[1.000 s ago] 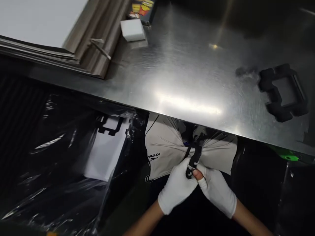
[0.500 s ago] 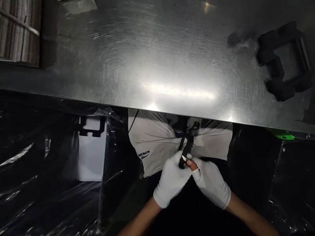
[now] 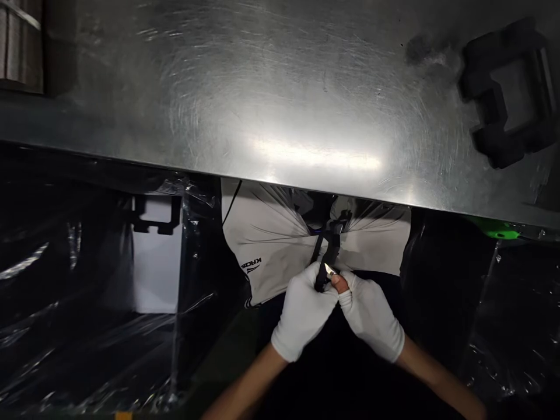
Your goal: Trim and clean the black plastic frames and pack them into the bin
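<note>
Both my hands wear white gloves and meet below the front edge of the steel table [image 3: 280,99]. My left hand [image 3: 303,312] grips the lower end of a thin black foam piece [image 3: 329,249] that stands up in front of my white shirt [image 3: 266,239]. My right hand [image 3: 371,314] pinches the same piece from the right, with a bare fingertip showing. A small shiny blade tip [image 3: 329,269] shows between the two hands; which hand holds it I cannot tell.
A black foam frame [image 3: 507,93] lies on the table at the far right. Stacked grey sheets [image 3: 20,44] sit at the top left corner. Clear plastic wrap [image 3: 87,315] covers dark bins on the left, with a white sheet and a black cutout [image 3: 157,210] inside. A green object [image 3: 496,228] sits under the table's right edge.
The view has tilted down and shifted, so the sheet stack and the white block have left the top. My hands stay together on the black piece, slightly higher and further left in the picture.
</note>
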`<state>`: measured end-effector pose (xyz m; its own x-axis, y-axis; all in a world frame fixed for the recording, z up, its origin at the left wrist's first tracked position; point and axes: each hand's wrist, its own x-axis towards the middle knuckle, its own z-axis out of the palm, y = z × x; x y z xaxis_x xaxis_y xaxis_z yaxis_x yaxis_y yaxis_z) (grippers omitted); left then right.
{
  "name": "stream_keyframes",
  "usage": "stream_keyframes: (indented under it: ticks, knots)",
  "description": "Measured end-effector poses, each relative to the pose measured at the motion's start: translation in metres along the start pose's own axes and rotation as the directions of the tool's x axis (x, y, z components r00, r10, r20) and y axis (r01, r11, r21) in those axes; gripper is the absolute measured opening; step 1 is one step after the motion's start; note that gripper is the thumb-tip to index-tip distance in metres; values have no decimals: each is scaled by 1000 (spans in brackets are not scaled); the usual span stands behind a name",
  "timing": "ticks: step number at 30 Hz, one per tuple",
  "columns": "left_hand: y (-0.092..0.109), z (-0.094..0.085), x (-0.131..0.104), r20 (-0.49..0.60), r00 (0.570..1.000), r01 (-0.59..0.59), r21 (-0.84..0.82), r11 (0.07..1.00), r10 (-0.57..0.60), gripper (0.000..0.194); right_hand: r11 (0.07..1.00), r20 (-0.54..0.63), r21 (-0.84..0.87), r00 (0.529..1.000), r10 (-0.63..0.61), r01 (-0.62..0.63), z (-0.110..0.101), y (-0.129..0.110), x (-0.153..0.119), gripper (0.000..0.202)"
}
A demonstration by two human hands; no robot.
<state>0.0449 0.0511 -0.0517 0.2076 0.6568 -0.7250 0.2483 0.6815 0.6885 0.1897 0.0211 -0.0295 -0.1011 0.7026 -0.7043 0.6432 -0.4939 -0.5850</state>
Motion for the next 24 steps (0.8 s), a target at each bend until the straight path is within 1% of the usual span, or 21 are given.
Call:
stream_keyframes:
  ticks: [3,5,6,7,8,9,10,11,12,13,14,15,16,17,18,19,20,21,22,23,24]
  knots:
    - [3,-1,-2,27,1000,-7,-19,1000,7,14,998,21,51,999,-32,31,-10,7,-5,63]
    - [8,-6,-3,55,998,-1,-23,1000,2,24,994,63,97,997,-47,40,-24,17,-10,62]
    - [11,-10,-2,75,997,8,-10,1000,-7,31,991,44,128,998,-36,30,-33,22,-11,61]
    - [15,-15,-1,100,995,16,17,1000,-17,35,987,-23,159,1000,-16,19,-42,26,-11,60]
    - [18,-21,2,134,991,17,54,998,-24,37,983,-130,185,992,1,23,-52,29,-8,56]
    - [21,-28,6,180,983,12,94,996,-29,39,979,-255,195,967,0,52,-61,31,-3,51]
    - [25,-36,11,239,970,5,129,992,-36,40,978,-362,179,932,-34,105,-68,30,5,45]
    - [29,-44,18,309,950,-1,156,988,-48,40,975,-410,139,906,-104,175,-75,28,15,44]
    - [33,-53,24,386,920,-5,172,985,-63,41,962,-390,96,899,-198,254,-80,25,26,46]
    - [37,-61,30,463,883,-5,178,984,-79,42,944,-313,63,904,-290,324,-85,21,38,46]
    - [40,-68,34,529,844,-12,175,984,-83,42,927,-215,43,910,-354,371,-89,18,49,41]
    - [43,-75,35,560,826,-41,169,985,-62,40,921,-126,35,916,-382,388,-92,15,57,34]
    - [45,-81,34,525,851,-95,167,981,-7,35,926,-69,34,925,-373,375,-95,13,63,28]
    - [44,-85,28,412,908,-169,185,968,80,26,940,-57,37,940,-336,338,-97,12,67,25]
    - [42,-86,20,217,957,-239,229,944,190,16,956,-80,50,955,-286,290,-98,12,67,23]
    - [38,-86,9,-17,953,-287,283,915,304,19,966,-133,78,963,-233,245,-98,13,65,23]
    - [33,-83,-3,-225,896,-302,321,898,382,34,969,-204,123,962,-184,212,-96,13,61,25]
    - [28,-77,-14,-358,842,-292,325,899,403,46,965,-277,181,951,-137,192,-91,14,56,28]
    - [23,-69,-23,-406,835,-271,283,920,370,52,952,-340,245,936,-92,183,-83,13,50,31]
    - [20,-59,-29,-388,872,-238,196,951,298,50,932,-381,314,923,-50,180,-74,12,43,34]
    - [19,-48,-32,-328,922,-192,80,978,207,44,907,-396,382,918,-14,179,-62,10,37,36]
